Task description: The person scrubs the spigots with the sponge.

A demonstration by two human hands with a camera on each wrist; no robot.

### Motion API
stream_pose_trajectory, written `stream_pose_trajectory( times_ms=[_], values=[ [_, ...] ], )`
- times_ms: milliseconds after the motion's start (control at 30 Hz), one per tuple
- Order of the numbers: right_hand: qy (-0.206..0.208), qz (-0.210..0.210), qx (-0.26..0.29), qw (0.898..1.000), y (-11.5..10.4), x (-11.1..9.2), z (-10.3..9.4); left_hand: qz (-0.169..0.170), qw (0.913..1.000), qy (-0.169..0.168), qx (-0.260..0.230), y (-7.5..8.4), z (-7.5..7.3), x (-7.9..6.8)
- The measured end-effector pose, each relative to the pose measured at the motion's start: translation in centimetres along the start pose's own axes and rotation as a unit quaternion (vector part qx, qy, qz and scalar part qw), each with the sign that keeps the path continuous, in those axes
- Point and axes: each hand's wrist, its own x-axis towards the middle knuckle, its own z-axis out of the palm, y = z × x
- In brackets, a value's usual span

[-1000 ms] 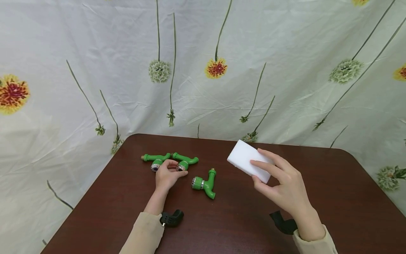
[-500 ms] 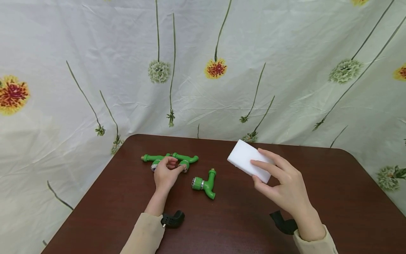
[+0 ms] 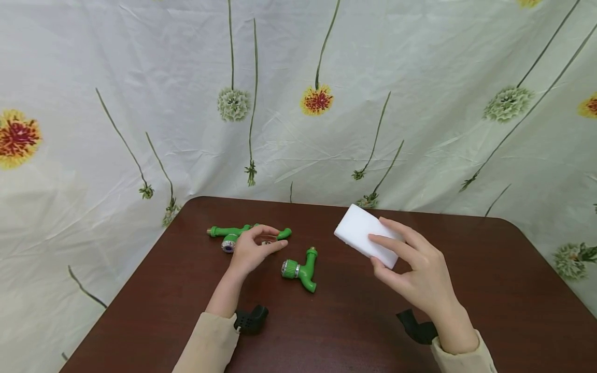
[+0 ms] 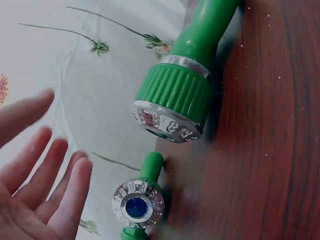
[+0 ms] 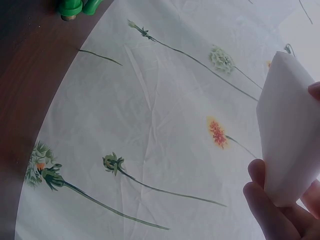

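In the head view, a white sponge block is held up above the table by my right hand, pinched between thumb and fingers. The right wrist view shows the same sponge tilted at its right edge. My left hand hovers with parted, relaxed fingers and partly covers a green tap. Left of it lies another green tap with a blue-centred knob. A third green tap rests nearer, between the hands. In the left wrist view the left fingers stand apart from the taps, holding nothing.
A dark reddish-brown table bears the taps; its rounded far edge meets a white flower-printed cloth. Each wrist carries a black mount beside a beige sleeve.
My left hand has come off the tap's knob and shifted slightly right, its fingers spreading. The right hand and the sponge have stayed nearly still. The taps lie where they were.
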Motion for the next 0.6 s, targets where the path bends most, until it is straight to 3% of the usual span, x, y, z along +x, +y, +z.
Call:
stream_pose_trajectory(
  times_ms=[133, 367, 467, 600],
  values=[
    [-0.003, 0.002, 0.001, 1.000, 0.0, 0.0, 0.0, -0.008, 0.9969, -0.073, -0.025, -0.2, -0.2, 0.0],
    [-0.005, 0.004, 0.001, 1.000, -0.1, -0.1, 0.0, -0.009, 0.9808, -0.190, -0.046, -1.2, -0.5, 0.0],
    [-0.004, 0.003, 0.001, 1.000, 0.0, -0.1, 0.0, -0.013, 0.9750, -0.218, -0.042, -1.6, -0.4, 0.0],
    [-0.004, 0.001, 0.002, 1.000, 0.0, 0.0, 0.0, -0.024, 0.9719, -0.231, -0.037, -2.4, -0.2, 0.0]
  ],
)
